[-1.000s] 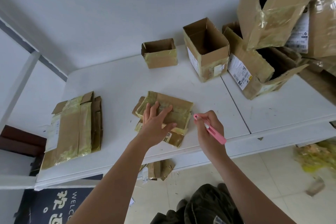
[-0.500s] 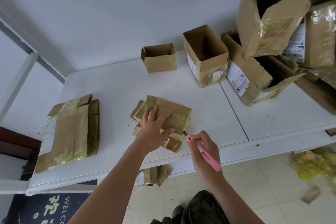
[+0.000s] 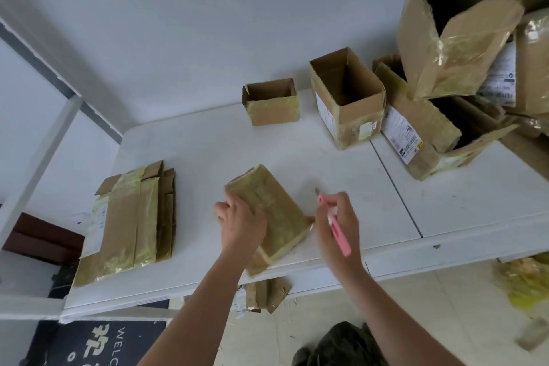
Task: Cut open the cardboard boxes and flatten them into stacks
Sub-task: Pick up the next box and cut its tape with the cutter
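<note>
Near the front edge of the white table [image 3: 326, 163], the left hand [image 3: 242, 221] curls around a flattened box [image 3: 273, 214], tilting it. Beside the box, the right hand [image 3: 335, 226] grips a pink cutter [image 3: 334, 223]. Best to keep the blade clear of fingers.

The dark floor mat [image 3: 89, 345] read "WELC" (cut off); the box labels [image 3: 404, 135] were too small to read.

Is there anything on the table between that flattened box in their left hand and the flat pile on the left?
Nothing visible. The flattened box, gripped by the left hand, and the stack have only bare table between them.
</note>
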`<act>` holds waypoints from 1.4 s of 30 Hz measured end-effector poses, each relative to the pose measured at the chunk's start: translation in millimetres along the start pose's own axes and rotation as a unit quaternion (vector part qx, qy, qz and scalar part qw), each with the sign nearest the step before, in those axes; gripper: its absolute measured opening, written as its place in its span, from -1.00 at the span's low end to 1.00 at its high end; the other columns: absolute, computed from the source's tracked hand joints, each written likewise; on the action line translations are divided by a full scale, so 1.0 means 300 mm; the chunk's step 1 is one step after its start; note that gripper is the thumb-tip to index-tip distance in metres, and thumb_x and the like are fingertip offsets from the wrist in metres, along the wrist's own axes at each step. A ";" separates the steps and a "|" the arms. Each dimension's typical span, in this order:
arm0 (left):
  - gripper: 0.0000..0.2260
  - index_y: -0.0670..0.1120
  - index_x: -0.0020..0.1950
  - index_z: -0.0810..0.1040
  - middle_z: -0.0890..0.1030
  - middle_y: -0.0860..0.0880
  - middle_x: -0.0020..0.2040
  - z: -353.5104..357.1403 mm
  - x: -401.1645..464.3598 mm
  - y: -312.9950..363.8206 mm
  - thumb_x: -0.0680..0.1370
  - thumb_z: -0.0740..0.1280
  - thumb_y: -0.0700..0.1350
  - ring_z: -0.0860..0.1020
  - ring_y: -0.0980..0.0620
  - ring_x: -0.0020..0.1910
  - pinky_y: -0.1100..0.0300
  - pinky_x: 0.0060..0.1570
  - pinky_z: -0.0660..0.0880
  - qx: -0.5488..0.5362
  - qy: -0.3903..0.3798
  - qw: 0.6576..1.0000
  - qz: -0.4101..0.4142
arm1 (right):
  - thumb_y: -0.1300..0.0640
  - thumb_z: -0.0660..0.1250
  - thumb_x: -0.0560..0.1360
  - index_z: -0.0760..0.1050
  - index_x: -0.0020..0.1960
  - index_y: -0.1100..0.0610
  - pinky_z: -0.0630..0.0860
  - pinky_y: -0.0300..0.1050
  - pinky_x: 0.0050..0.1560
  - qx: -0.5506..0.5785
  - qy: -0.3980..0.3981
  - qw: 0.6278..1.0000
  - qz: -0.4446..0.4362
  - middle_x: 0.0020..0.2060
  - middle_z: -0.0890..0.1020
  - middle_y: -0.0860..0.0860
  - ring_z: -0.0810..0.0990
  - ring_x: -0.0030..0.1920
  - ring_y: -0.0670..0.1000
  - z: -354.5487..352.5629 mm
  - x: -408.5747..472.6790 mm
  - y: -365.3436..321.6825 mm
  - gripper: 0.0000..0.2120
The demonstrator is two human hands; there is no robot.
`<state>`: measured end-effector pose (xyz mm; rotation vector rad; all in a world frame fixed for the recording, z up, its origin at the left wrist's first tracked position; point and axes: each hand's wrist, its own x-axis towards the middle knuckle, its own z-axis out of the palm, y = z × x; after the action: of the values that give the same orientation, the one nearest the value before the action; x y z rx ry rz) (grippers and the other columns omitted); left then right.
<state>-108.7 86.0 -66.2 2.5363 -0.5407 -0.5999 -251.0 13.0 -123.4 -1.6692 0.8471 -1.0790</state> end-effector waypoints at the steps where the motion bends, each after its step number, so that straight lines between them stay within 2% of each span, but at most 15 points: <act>1: -0.46 -0.16 0.34 0.17 0.26 -0.14 0.25 -0.001 -0.001 0.000 0.57 0.27 0.15 0.39 -0.22 0.26 -0.10 0.26 0.41 0.008 -0.012 1.000 0.001 | 0.19 0.20 0.63 0.41 -0.02 0.11 0.26 -0.33 -0.48 0.009 -0.017 1.000 -0.006 -0.42 0.43 0.00 0.35 -0.52 -0.15 0.009 -0.051 -0.008 -0.94; 3: -0.15 -0.18 0.43 0.12 0.30 -0.15 0.29 0.005 -0.006 0.007 0.43 0.31 0.38 0.37 -0.20 0.32 -0.08 0.29 0.39 0.089 -0.017 0.996 0.014 | 0.17 0.24 0.63 0.43 0.02 0.11 0.33 -0.36 -0.52 0.034 -0.019 0.999 0.008 -0.36 0.54 0.05 0.50 -0.53 -0.08 0.018 -0.119 -0.026 -0.98; 5: 0.01 -0.18 0.48 0.03 0.26 -0.15 0.36 0.015 -0.013 0.018 0.34 0.40 0.40 0.29 -0.17 0.40 -0.06 0.35 0.32 0.153 -0.024 0.987 0.040 | 0.28 0.25 0.61 0.44 0.02 0.18 0.43 -0.33 -0.49 0.076 0.039 0.995 0.044 -0.26 0.62 0.08 0.62 -0.45 -0.01 0.004 -0.121 -0.037 -0.97; 7: -0.01 -0.14 0.52 -0.02 0.19 -0.14 0.44 0.016 -0.016 0.022 0.35 0.50 0.23 0.21 -0.16 0.46 -0.09 0.42 0.23 0.167 -0.055 0.979 0.104 | 0.33 0.25 0.59 0.45 0.00 0.18 0.52 -0.25 -0.34 0.100 0.078 0.990 0.066 -0.27 0.60 0.05 0.62 -0.33 -0.01 -0.032 -0.079 -0.044 -0.92; 9: -0.06 -0.01 0.56 -0.01 0.06 -0.06 0.55 0.005 -0.004 0.022 0.37 0.53 -0.02 0.03 -0.10 0.56 -0.16 0.51 0.00 0.221 -0.109 0.943 0.224 | 0.31 0.27 0.59 0.46 -0.03 0.13 0.53 -0.14 -0.17 0.108 0.080 0.987 0.086 -0.22 0.59 0.04 0.59 -0.23 -0.03 -0.075 -0.027 -0.042 -0.90; 11: -0.09 0.16 0.57 0.01 -0.10 0.12 0.60 -0.003 0.016 0.010 0.40 0.46 -0.24 -0.18 0.01 0.58 -0.20 0.50 -0.25 0.245 -0.169 0.906 0.300 | 0.26 0.30 0.59 0.48 -0.03 0.15 0.54 -0.08 -0.01 0.121 0.062 0.985 0.107 -0.15 0.63 -0.02 0.63 -0.06 -0.05 -0.108 0.015 -0.032 -0.96; 13: -0.14 0.23 0.56 0.06 -0.13 0.21 0.59 -0.002 0.035 -0.008 0.44 0.46 -0.21 -0.24 0.07 0.57 -0.20 0.48 -0.34 0.191 -0.209 0.910 0.303 | 0.21 0.31 0.59 0.48 0.00 0.17 0.56 -0.03 0.08 0.143 0.022 0.982 0.122 -0.09 0.66 0.01 0.67 0.05 0.03 -0.121 0.035 -0.029 -0.97; 16: -0.25 0.21 0.52 0.20 -0.02 0.24 0.58 0.005 0.042 -0.028 0.44 0.51 0.01 -0.20 0.13 0.57 -0.15 0.47 -0.39 0.090 -0.213 0.929 0.287 | 0.23 0.30 0.59 0.48 0.00 0.21 0.59 -0.16 0.01 0.143 -0.037 0.980 0.132 -0.08 0.69 0.02 0.69 0.03 0.03 -0.108 0.030 -0.030 -0.96; 20: -0.28 0.24 0.49 0.23 0.02 0.31 0.52 0.021 0.041 -0.051 0.42 0.50 0.07 -0.19 0.15 0.56 -0.12 0.46 -0.41 0.064 -0.196 0.933 0.296 | 0.26 0.29 0.59 0.50 -0.01 0.18 0.56 -0.23 -0.02 0.160 -0.035 0.975 0.148 -0.07 0.68 0.00 0.68 0.03 0.02 -0.097 0.016 -0.024 -0.97; 24: -0.29 0.25 0.48 0.24 0.03 0.35 0.47 0.022 0.045 -0.057 0.42 0.51 0.07 -0.19 0.17 0.56 -0.09 0.46 -0.42 0.057 -0.196 0.933 0.298 | 0.26 0.29 0.59 0.51 0.01 0.20 0.56 -0.26 -0.04 0.160 -0.025 0.975 0.151 -0.10 0.68 -0.01 0.68 0.01 -0.01 -0.088 0.015 -0.016 -0.97; 28: -0.28 0.26 0.48 0.23 0.04 0.31 0.52 0.025 0.045 -0.058 0.41 0.52 0.06 -0.20 0.19 0.56 -0.08 0.46 -0.42 0.052 -0.201 0.933 0.294 | 0.25 0.30 0.59 0.52 -0.01 0.18 0.56 -0.27 -0.03 0.147 -0.026 0.978 0.144 -0.12 0.67 0.06 0.66 0.00 -0.02 -0.075 0.018 -0.006 -0.96; 31: -0.28 0.26 0.47 0.22 0.04 0.28 0.55 0.028 0.048 -0.057 0.42 0.51 0.06 -0.20 0.20 0.55 -0.10 0.47 -0.42 0.052 -0.204 0.933 0.291 | 0.25 0.31 0.58 0.51 -0.04 0.22 0.54 -0.30 -0.06 0.139 -0.031 0.979 0.143 -0.17 0.67 0.04 0.65 -0.05 -0.05 -0.073 0.032 -0.004 -0.95; 36: -0.30 0.24 0.50 0.21 0.02 0.25 0.57 0.030 0.045 -0.060 0.45 0.48 0.06 -0.21 0.19 0.55 -0.09 0.46 -0.42 0.060 -0.201 0.933 0.292 | 0.30 0.29 0.58 0.46 -0.14 0.19 0.58 -0.13 -0.09 0.085 -0.080 0.983 0.139 -0.14 0.69 0.02 0.68 -0.08 0.00 -0.098 0.057 0.016 -0.87; 42: -0.30 0.24 0.52 0.18 -0.03 0.26 0.57 0.026 0.045 -0.053 0.48 0.47 0.03 -0.23 0.19 0.55 -0.10 0.47 -0.42 0.078 -0.214 0.929 0.291 | 0.32 0.28 0.58 0.46 -0.14 0.25 0.56 -0.27 -0.12 0.031 -0.118 0.988 0.097 -0.21 0.67 -0.04 0.67 -0.11 -0.05 -0.164 0.004 0.002 -0.89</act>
<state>-97.3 89.9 -84.9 2.1989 -1.4796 -0.9014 -296.3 -4.8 -115.4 -1.5890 0.7951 -0.7512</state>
